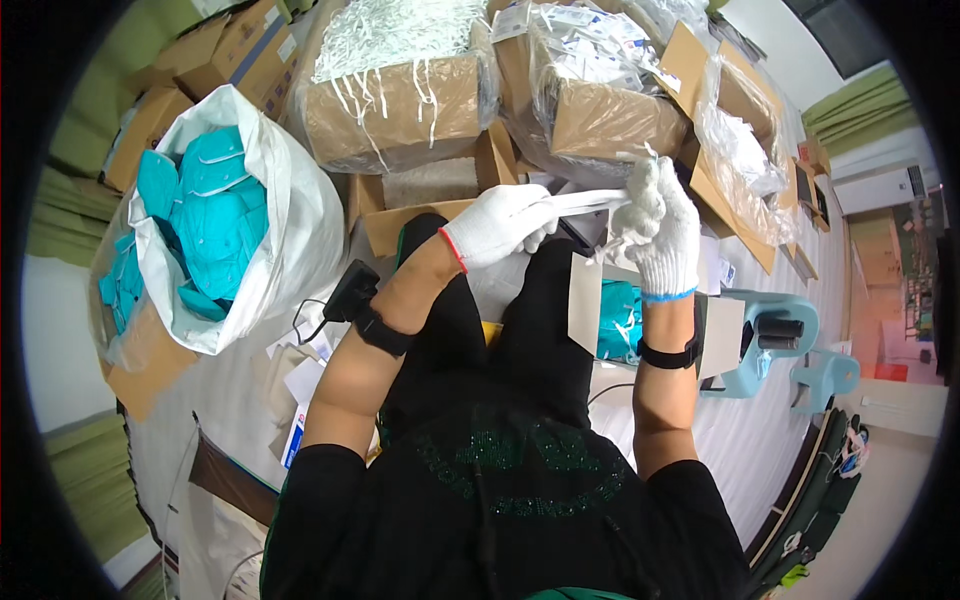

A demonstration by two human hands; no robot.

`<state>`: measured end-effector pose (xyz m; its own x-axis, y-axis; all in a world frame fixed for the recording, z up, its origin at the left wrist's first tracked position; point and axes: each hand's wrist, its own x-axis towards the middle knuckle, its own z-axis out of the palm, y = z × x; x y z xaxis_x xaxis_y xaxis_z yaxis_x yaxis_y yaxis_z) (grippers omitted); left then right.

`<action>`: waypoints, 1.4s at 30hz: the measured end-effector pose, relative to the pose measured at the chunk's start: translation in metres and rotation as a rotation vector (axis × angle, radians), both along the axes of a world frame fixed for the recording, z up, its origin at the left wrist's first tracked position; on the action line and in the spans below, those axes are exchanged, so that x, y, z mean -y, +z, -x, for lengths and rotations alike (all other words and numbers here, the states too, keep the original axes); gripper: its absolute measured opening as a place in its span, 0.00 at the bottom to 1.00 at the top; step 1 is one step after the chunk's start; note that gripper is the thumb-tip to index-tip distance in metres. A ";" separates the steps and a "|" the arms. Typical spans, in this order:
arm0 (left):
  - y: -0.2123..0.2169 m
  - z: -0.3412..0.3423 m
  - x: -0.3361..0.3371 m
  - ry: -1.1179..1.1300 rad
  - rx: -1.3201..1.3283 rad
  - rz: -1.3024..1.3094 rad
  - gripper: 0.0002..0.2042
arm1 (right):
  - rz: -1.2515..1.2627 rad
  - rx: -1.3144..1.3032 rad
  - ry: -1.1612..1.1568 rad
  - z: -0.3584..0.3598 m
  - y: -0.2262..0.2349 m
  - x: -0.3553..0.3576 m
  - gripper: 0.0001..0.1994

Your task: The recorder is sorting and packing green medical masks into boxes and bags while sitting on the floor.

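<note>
Both my hands wear white knit gloves. My left hand (505, 225), with a red cuff, is closed on one end of some white paper strips (585, 202). The strips stretch across to my right hand (665, 225), which has a blue cuff and is closed around a bunched part of them, with loose ends hanging below. Beneath my right hand and forearm stands an open carton (585, 305) with a teal fabric item (618, 325) inside. My forearm hides part of it.
White shredded paper (400, 35) heaps over a plastic-lined carton (400, 110) ahead. Beside it stands a carton (620, 118) of white packets (595, 45). A white sack (300, 240) of teal caps (215, 225) stands left, a light-blue stool (765, 335) right.
</note>
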<state>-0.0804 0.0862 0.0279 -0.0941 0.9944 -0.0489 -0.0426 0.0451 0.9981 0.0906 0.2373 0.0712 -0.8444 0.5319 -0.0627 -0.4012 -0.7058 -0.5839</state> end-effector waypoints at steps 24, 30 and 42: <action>0.108 -0.066 0.099 -0.718 -0.387 -0.316 0.04 | -1.578 0.124 0.616 -0.093 0.088 0.085 0.07; 0.117 -0.069 0.106 -0.720 -0.219 -0.138 0.05 | -1.583 0.086 0.457 -0.112 0.088 0.086 0.06; 0.118 -0.063 0.106 -0.704 -0.072 -0.003 0.11 | -1.591 0.232 0.440 -0.113 0.100 0.083 0.17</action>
<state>-0.0176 -0.0195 0.1462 0.5682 0.8204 -0.0639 0.0620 0.0347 0.9975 0.2040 0.1543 0.1713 -0.9879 -0.0766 0.1351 -0.1543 0.5843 -0.7967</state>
